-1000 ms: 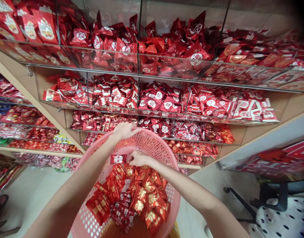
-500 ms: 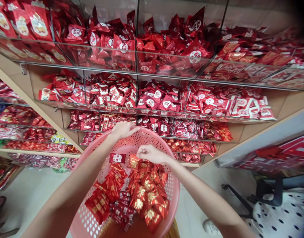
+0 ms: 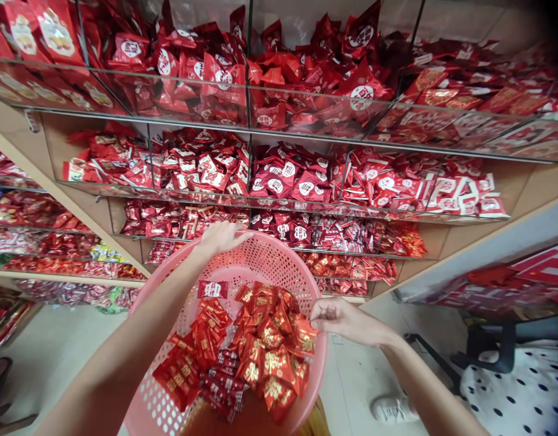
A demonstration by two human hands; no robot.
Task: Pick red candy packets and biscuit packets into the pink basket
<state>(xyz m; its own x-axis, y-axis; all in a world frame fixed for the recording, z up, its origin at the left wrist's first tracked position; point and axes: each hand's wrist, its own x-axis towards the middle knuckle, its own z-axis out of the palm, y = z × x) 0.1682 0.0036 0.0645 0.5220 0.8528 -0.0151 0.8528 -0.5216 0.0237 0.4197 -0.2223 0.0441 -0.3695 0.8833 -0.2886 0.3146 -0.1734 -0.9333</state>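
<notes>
A round pink plastic basket with a perforated wall is held before me. My left hand is closed on its far rim. At the right rim my right hand pinches a red candy packet with gold print, just above the pile inside. Several similar red-and-gold packets lie heaped in the basket's right half. Longer red packets are on the left, with dark maroon checked packets near the bottom. One maroon packet with a white label sits apart toward the far wall.
Tiered shelves with clear fronts and dividers hold many red candy packets close behind the basket. More candy bins stand at left. On the right are a white dotted cloth, a black frame and a white shoe on the floor.
My right hand has moved right and down, from over the basket's middle to its right rim, carrying the packet. My left hand stays on the rim.
</notes>
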